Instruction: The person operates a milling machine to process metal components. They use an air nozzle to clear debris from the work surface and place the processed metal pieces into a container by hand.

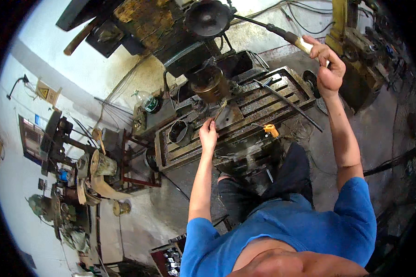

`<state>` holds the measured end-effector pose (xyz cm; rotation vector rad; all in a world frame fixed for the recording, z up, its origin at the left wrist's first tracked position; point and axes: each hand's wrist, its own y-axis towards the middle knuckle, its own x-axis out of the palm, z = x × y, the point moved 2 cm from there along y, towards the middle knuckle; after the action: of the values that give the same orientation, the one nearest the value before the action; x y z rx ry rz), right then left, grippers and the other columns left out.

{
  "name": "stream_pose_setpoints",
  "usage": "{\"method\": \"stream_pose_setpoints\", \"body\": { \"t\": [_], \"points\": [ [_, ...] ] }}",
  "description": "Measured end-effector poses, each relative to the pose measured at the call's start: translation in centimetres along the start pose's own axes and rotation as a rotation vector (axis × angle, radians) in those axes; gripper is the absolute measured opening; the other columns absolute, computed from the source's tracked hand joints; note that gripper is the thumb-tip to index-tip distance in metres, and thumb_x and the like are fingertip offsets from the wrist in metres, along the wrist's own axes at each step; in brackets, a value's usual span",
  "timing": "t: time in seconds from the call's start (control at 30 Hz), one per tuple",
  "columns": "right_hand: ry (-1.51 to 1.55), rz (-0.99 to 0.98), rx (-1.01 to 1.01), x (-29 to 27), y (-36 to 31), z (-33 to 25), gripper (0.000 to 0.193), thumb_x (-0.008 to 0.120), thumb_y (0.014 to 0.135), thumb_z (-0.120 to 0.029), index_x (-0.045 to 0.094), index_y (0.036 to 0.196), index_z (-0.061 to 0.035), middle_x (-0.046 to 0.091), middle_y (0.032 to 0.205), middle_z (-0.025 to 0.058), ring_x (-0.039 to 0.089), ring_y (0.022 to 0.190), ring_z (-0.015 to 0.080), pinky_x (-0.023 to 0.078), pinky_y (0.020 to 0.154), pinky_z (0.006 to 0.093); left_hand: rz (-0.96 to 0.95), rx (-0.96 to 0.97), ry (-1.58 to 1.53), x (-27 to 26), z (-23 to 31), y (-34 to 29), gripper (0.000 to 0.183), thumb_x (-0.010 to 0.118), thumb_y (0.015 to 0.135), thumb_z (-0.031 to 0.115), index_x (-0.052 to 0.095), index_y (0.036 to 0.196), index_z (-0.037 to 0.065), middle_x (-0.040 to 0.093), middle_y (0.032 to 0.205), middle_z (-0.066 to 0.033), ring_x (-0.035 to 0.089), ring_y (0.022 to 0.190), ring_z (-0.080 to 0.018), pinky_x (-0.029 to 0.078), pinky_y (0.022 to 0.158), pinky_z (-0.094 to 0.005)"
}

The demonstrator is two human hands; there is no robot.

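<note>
My left hand (209, 134) pinches a thin brush-like stick (220, 111). Its pale tip reaches up beside the round brownish metal spindle head (210, 85) of a large machine. Below that lies a flat metal workpiece (229, 117) on the slotted machine table (275, 102). Raised at the upper right, my right hand (330, 69) has its fingers curled at the pale end of a long lever handle (289, 37). That lever runs from a dark round hub (208, 18). Contact between the stick's tip and the workpiece cannot be made out.
A dark round can (180, 132) stands on the table's left part. A hammer-like tool with a long bar (289, 104) lies across its right side. An orange-handled tool (271, 130) rests at the front edge. A green-labelled plastic bottle (146, 100) is behind, left. More machinery (101, 164) stands left.
</note>
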<state>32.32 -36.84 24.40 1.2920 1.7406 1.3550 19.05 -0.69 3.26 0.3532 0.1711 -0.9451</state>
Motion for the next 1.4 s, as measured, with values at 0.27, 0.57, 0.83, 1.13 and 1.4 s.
{"method": "stream_pose_setpoints", "body": {
  "t": [0.27,0.57,0.83,1.13,1.4],
  "points": [
    [-0.123,-0.118,-0.259,-0.5,3.1,0.2,0.009,0.047,0.058,-0.007,0.039,0.062,-0.0036,0.051,0.077,0.0097,0.051,0.103,0.0310,0.033,0.093,0.0432,0.035,-0.023,0.035,0.7,-0.3,0.9,0.030,0.047,0.089,0.018,0.053,0.108,-0.004,0.054,0.066,-0.0060,0.047,0.043,-0.0103,0.039,0.041,-0.0255],
    [-0.201,0.060,-0.333,1.6,8.8,-1.7,0.021,0.043,0.066,0.002,0.030,0.052,-0.0080,0.041,0.050,0.0011,0.038,0.050,0.0097,0.045,0.076,0.0396,0.134,0.106,0.183,1.4,-1.7,2.9,0.027,0.047,0.088,0.013,0.054,0.106,-0.006,0.058,0.071,-0.0081,0.049,0.053,-0.0103,0.041,0.048,-0.0265],
    [-0.405,0.033,-0.221,1.6,15.7,-2.5,0.016,0.050,0.072,0.001,0.042,0.060,-0.0045,0.051,0.061,0.0017,0.055,0.072,0.0135,0.044,0.079,0.0352,0.230,0.106,0.382,0.3,0.3,2.5,0.023,0.050,0.085,0.012,0.058,0.101,-0.004,0.063,0.083,-0.0167,0.060,0.074,-0.0217,0.045,0.067,-0.0314],
    [-0.154,-0.298,0.095,0.2,-6.7,-3.0,0.030,0.058,0.067,-0.009,0.056,0.094,0.0032,0.060,0.087,0.0085,0.057,0.080,0.0178,0.045,0.076,0.0307,0.412,0.279,0.611,-10.5,-0.7,-1.9,0.022,0.049,0.085,0.013,0.060,0.100,0.002,0.062,0.088,-0.0178,0.061,0.079,-0.0316,0.047,0.070,-0.0362],
    [-0.031,-0.194,1.570,0.2,-36.3,14.4,0.062,0.059,0.064,-0.014,0.045,0.123,-0.0003,0.055,0.108,0.0103,0.052,0.091,0.0232,0.041,0.076,0.0303,0.066,0.064,1.248,-12.6,-0.7,-0.3,0.030,0.051,0.082,0.031,0.058,0.105,0.012,0.062,0.074,-0.0186,0.060,0.068,-0.0350,0.048,0.061,-0.0437]
  ]
}}
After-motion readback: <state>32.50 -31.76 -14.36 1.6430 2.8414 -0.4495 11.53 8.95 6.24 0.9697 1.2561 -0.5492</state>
